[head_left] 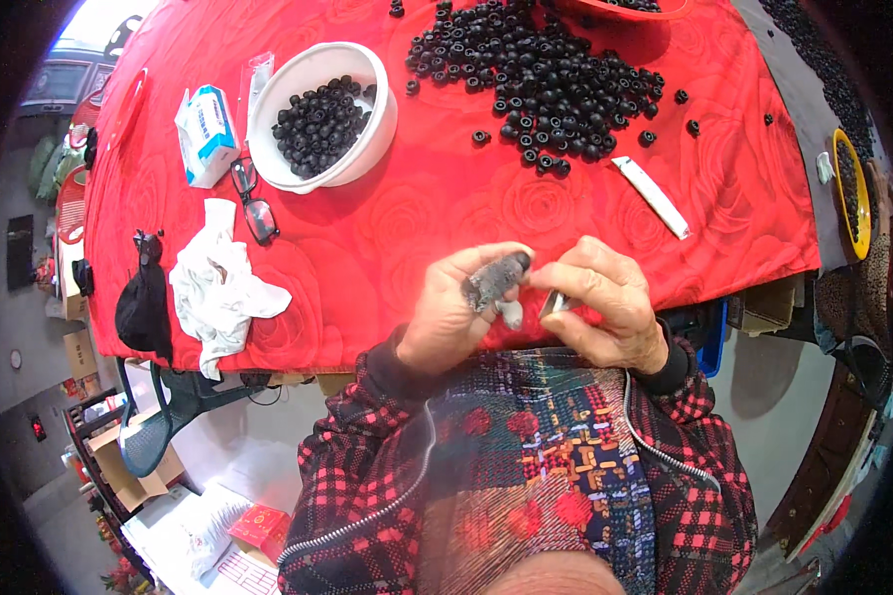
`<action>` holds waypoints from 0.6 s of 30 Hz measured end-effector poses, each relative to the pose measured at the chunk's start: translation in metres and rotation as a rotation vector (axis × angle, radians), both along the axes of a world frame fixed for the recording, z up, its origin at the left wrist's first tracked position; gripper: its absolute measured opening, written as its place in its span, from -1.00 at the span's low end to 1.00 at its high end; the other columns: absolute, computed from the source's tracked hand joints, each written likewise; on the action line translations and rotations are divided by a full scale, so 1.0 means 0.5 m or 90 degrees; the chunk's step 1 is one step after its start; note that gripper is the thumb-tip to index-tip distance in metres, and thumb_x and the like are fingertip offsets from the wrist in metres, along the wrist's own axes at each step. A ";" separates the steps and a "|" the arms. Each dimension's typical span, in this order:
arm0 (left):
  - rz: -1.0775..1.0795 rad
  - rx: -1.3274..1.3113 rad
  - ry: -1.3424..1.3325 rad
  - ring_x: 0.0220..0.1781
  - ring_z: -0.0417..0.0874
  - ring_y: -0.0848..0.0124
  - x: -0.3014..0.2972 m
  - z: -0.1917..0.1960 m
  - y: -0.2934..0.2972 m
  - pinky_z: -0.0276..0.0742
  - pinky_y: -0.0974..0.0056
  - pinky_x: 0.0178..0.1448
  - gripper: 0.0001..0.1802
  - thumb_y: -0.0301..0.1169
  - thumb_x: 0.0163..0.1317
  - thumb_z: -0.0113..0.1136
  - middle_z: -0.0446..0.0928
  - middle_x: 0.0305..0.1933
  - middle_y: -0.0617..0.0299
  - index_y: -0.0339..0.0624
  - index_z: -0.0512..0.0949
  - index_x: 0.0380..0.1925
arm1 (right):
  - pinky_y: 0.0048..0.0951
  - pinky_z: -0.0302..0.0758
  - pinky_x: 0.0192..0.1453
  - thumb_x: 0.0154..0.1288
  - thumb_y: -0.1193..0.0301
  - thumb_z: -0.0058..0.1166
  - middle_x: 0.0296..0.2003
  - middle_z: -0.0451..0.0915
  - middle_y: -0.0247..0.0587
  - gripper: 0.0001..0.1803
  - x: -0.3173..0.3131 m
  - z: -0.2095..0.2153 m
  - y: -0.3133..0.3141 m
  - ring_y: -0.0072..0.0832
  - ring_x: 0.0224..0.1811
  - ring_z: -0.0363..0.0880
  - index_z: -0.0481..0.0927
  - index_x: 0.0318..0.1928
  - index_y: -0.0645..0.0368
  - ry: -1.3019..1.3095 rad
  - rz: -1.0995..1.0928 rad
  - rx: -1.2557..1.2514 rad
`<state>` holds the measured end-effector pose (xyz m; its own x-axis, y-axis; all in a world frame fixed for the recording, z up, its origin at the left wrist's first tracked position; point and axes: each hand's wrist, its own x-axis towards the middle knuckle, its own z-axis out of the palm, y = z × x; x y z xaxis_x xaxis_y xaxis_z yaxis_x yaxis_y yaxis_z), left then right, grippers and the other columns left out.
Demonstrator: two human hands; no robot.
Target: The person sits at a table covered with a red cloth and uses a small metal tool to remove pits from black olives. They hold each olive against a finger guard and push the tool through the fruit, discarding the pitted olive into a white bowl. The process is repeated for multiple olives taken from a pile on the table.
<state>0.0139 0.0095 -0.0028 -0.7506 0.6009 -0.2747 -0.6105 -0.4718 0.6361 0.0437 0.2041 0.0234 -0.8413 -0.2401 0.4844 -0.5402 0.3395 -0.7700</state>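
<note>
The left hand (451, 307) is curling its fingers (506, 260) around a small dark grey speckled object (493, 279), which is sitting at the near edge of the tabletop covered in a red rose-patterned cloth (446, 213), just above the person's chest. The right hand (605, 302) is closing its fingers (590, 266) on a small shiny metal piece (554, 302), whose tip is lying just beside the grey object; whether the two are touching cannot be told.

Further back on the cloth, a large loose heap of small black ring-shaped beads (546, 79) is lying. To its left, a round white plastic bowl (367, 134) is holding more of the same beads. A white and blue cardboard box (206, 134) is standing beside the bowl. A pair of dark-framed glasses (255, 203) is lying in front of the bowl, and a crumpled white cloth (223, 283) is hanging over the tabletop's near edge. A slim white tube (651, 196) is lying to the right, below the heap.
</note>
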 end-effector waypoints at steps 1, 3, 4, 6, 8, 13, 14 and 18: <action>0.017 -0.001 0.014 -0.26 0.57 0.55 -0.003 0.006 -0.003 0.54 0.44 -0.28 -0.74 -0.59 0.29 0.09 0.55 -0.19 0.24 -0.34 0.52 -0.01 | -0.31 0.43 -0.39 0.00 0.49 0.24 -0.44 0.51 -0.15 -0.64 0.003 0.012 0.003 -0.26 -0.45 0.50 0.57 -0.12 0.27 -0.017 0.007 0.005; 0.007 -0.095 0.143 -0.26 0.57 0.54 -0.005 0.023 -0.008 0.54 0.44 -0.28 -0.76 -0.59 0.29 0.09 0.55 -0.19 0.24 -0.34 0.54 -0.05 | -0.29 0.41 -0.39 0.07 0.49 0.20 -0.45 0.47 -0.14 -0.66 0.008 0.011 0.005 -0.25 -0.45 0.48 0.54 -0.09 0.27 -0.050 -0.024 0.015; 0.000 -0.141 0.206 -0.27 0.58 0.53 -0.003 0.030 -0.009 0.54 0.45 -0.28 -0.77 -0.60 0.29 0.09 0.54 -0.20 0.24 -0.34 0.55 -0.06 | -0.29 0.40 -0.38 0.10 0.48 0.18 -0.45 0.45 -0.13 -0.67 0.008 0.015 0.005 -0.25 -0.44 0.47 0.53 -0.08 0.28 -0.084 -0.046 0.006; 0.002 -0.175 0.248 -0.26 0.58 0.53 0.002 0.042 -0.008 0.54 0.45 -0.27 -0.78 -0.60 0.28 0.09 0.53 -0.19 0.22 -0.34 0.55 -0.07 | -0.29 0.40 -0.34 0.19 0.49 0.09 -0.42 0.45 -0.10 -0.72 0.005 0.026 0.009 -0.24 -0.40 0.48 0.52 -0.08 0.29 -0.136 -0.051 -0.017; 0.005 -0.197 0.290 -0.25 0.58 0.52 0.005 0.045 -0.007 0.54 0.45 -0.26 -0.77 -0.62 0.27 0.08 0.52 -0.18 0.21 -0.34 0.55 -0.07 | -0.28 0.40 -0.33 0.22 0.50 0.06 -0.42 0.46 -0.09 -0.75 0.005 0.020 0.004 -0.22 -0.40 0.48 0.52 -0.08 0.29 -0.123 -0.062 -0.016; 0.004 -0.231 0.364 -0.22 0.58 0.50 0.005 0.053 -0.002 0.55 0.44 -0.23 -0.74 -0.68 0.23 0.07 0.51 -0.16 0.18 -0.33 0.55 -0.07 | -0.25 0.40 -0.33 0.25 0.51 0.02 -0.42 0.47 -0.08 -0.83 0.002 0.008 -0.004 -0.17 -0.39 0.48 0.52 -0.14 0.27 -0.105 -0.054 -0.012; 0.001 -0.234 0.368 -0.21 0.58 0.50 0.005 0.052 -0.001 0.55 0.44 -0.23 -0.73 -0.69 0.23 0.06 0.51 -0.15 0.18 -0.33 0.55 -0.07 | -0.25 0.40 -0.33 0.25 0.51 0.03 -0.42 0.47 -0.09 -0.84 0.001 0.007 -0.004 -0.17 -0.39 0.48 0.52 -0.15 0.26 -0.106 -0.057 -0.007; -0.005 -0.232 0.369 -0.19 0.58 0.49 0.004 0.051 0.000 0.56 0.43 -0.24 -0.72 -0.70 0.22 0.06 0.51 -0.15 0.18 -0.31 0.55 -0.07 | -0.24 0.40 -0.34 0.25 0.50 0.03 -0.43 0.46 -0.09 -0.87 -0.002 0.004 -0.004 -0.16 -0.40 0.48 0.52 -0.19 0.24 -0.116 -0.055 -0.002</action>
